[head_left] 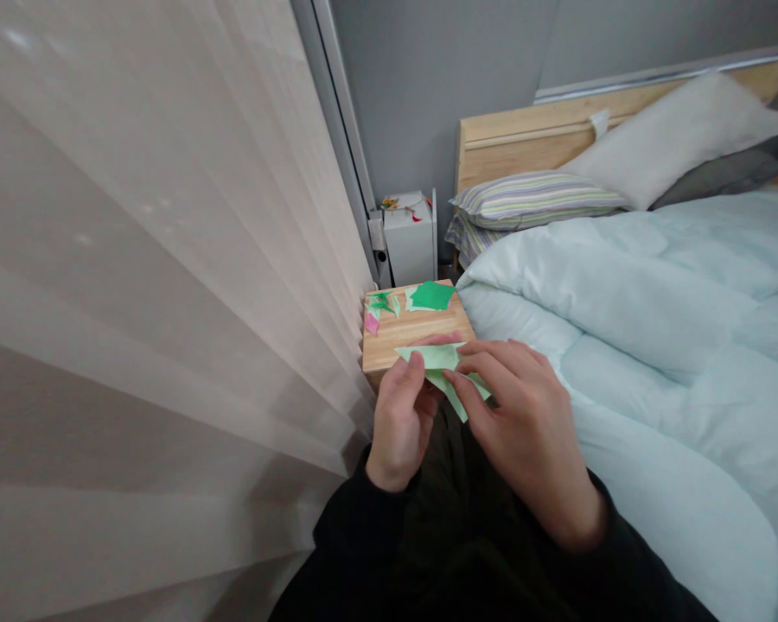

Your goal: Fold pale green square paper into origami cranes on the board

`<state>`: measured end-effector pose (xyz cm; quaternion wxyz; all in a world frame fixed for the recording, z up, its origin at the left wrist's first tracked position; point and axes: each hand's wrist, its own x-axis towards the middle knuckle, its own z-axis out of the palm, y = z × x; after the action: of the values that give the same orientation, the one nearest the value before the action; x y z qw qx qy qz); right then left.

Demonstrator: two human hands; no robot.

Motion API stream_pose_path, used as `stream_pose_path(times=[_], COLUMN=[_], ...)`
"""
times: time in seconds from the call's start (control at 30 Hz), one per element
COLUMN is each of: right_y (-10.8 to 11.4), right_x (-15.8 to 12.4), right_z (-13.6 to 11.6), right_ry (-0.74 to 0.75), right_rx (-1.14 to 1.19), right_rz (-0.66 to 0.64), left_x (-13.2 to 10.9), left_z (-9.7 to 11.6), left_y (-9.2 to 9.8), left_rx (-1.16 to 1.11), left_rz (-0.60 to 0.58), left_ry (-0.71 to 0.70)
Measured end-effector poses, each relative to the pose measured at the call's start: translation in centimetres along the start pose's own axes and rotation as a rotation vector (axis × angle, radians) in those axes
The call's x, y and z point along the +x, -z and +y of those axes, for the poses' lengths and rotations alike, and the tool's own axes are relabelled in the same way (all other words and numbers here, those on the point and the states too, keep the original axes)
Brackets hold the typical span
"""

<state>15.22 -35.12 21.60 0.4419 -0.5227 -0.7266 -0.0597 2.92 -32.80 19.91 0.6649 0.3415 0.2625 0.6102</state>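
Between my two hands is a sheet of light green paper (436,356), folded, with a pointed corner to the left and another hanging down. My left hand (400,423) grips its left part, thumb on top and fingers beneath. My right hand (522,415) pinches the right side between thumb and fingertips, hiding part of that edge. Beyond them, on a small wooden table (398,337), lie darker green paper sheets (433,295), small green folded pieces (381,301) and a pink piece of paper (372,323).
A pleated curtain (200,259) runs close along the left. To the right is a bed with a pale blue quilt (674,345), a striped pillow (538,199) and a wooden headboard (519,138). A white cabinet (410,242) with small colourful items on top stands behind the table.
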Motion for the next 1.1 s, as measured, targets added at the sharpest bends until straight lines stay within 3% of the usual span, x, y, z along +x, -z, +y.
stream_pose_path(times=[0.1,0.23,0.43,0.6,0.83,1.03,1.1], right_y=[-0.1,-0.2,-1.1,-2.0,-2.3,-2.4,-2.4], right_x=[-0.1,-0.4,-1.4,-1.7,-1.9,-2.4,-2.5], right_z=[-0.3,-0.4,0.2,1.0,1.3,1.3,1.2], right_ry=[-0.023,0.014,0.180,0.294,0.223,0.139,0.111], right_rx=[0.053,0.138,0.120,0.024,0.109,0.164,0.179], right_rz=[0.098,0.133,0.053,-0.075,-0.021,0.092,0.140], left_x=[-0.3,-0.3,-0.4,-0.6,-1.0,-0.8,-0.9], left_z=[-0.2,-0.8,-0.4,0.5,0.0,-0.4,-0.3], left_y=[0.0,-0.2,-1.6,-1.8,-1.4,-1.3,-1.1], left_rx=[0.036,0.006,-0.154,-0.281,-0.160,-0.141,-0.182], left_rz=[-0.058,-0.029,0.117,0.109,-0.028,0.010,-0.027], left_ry=[-0.032,-0.083,-0.054,0.054,0.081,0.003,-0.002])
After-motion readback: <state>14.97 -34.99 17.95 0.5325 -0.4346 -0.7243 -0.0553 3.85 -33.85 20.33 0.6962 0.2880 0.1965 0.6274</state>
